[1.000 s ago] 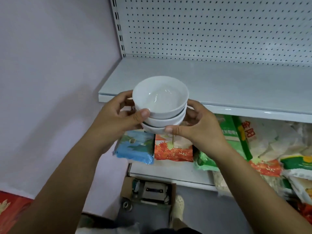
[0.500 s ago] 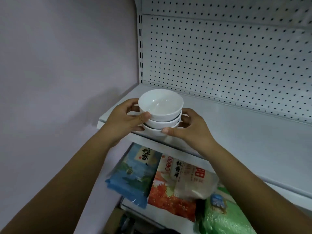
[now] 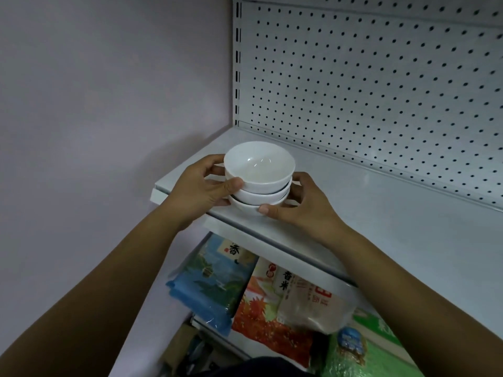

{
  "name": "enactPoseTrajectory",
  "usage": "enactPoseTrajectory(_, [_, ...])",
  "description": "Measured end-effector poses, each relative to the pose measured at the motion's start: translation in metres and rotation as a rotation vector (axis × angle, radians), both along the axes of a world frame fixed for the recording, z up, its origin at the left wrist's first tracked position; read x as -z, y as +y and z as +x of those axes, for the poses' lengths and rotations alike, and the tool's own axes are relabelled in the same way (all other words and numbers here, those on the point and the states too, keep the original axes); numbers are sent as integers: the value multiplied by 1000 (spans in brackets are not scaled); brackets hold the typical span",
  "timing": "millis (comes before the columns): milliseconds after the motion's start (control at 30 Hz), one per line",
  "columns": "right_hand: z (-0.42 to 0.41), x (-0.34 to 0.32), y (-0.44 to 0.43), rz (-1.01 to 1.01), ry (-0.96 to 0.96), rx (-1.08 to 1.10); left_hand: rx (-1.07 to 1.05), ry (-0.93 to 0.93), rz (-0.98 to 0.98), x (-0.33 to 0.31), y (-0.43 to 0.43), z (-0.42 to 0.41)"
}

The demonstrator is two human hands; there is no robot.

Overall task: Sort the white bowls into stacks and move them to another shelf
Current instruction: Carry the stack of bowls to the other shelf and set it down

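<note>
Nearest, low in the view, lie food packs that are no part of the job – a blue bag (image 3: pixel 209 284), a red bag (image 3: pixel 261 319), a clear bag (image 3: pixel 315 303) and a green bag (image 3: pixel 353 355). Above them both forearms reach to the upper shelf (image 3: pixel 394 240). The left hand (image 3: pixel 198 187) grasps the stack of three white bowls (image 3: pixel 260 178) from the left, thumb on the bowl walls and fingers curled behind. The right hand (image 3: pixel 302 208) grasps it from the right, thumb at the rim of the lowest bowl, fingers bent round the far side. The stack is upright, the bowls nested, at the front left corner of the upper shelf, close to its front edge. Whether the lowest bowl touches the board or is just above it, I cannot tell. Farther back the shelf runs to the pegboard panel (image 3: pixel 381 85), and this is the only stack that shows on it.

In my judgement the sorting of this stack is done and its carrying is almost done – what is left is to set it down firmly, perhaps a little deeper from the edge, and to let go. If more bowls wait elsewhere, the view does not show
</note>
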State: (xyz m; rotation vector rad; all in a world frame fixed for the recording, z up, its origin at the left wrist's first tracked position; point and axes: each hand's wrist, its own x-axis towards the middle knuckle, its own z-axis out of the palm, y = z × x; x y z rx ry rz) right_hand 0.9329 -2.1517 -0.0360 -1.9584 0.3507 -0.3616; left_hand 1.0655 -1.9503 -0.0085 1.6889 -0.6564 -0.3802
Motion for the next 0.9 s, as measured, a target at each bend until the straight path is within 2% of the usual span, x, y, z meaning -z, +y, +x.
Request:
enactPoseTrajectory(267, [21,1,10,-111,-54,25,56,-56,47,2,7,16])
enactPoseTrajectory(367, [35,0,2,-130,-21,5,-125,-133,47,9,10,28])
enactPoseTrajectory(467, [51,-2,-6,-140,-11,-12,-368,-298,208,24,10,51])
enactPoseTrajectory(567, [75,0,-14,-146,-21,24,-390,-326,455,42,7,75])
enactPoseTrajectory(667, [103,4,-23,-173,-9,69,-394,-444,677,59,3,83])
enactPoseTrajectory(733, [119,3,-28,-183,7,95,-418,-517,748,66,1,84])
enactPoseTrajectory(900, [159,0,-38,-173,-14,155,-437,-556,767,69,2,86])
